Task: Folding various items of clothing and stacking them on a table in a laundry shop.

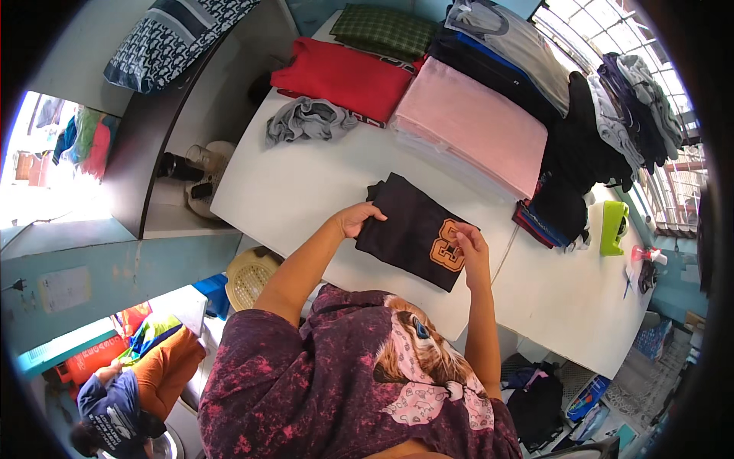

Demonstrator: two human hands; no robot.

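Note:
A folded black garment [401,224] with an orange printed number lies before me at the front of the white table [287,189]. At its left edge my left hand [360,220] grips the cloth between thumb and fingers. My right hand [470,246] is at the right edge, its fingertips over the orange print; whether they pinch the cloth I cannot tell. Behind the garment are a folded pink towel [473,120] on a stack and a folded red garment [344,74]. A crumpled grey cloth [309,120] lies on the table in front of the red one.
Dark clothes [596,137] are heaped at the right, by the barred window. A lime-green object [613,228] stands on the table's right part. A yellow perforated stool [252,278] is beside the table. Another person [123,396] sits at the lower left.

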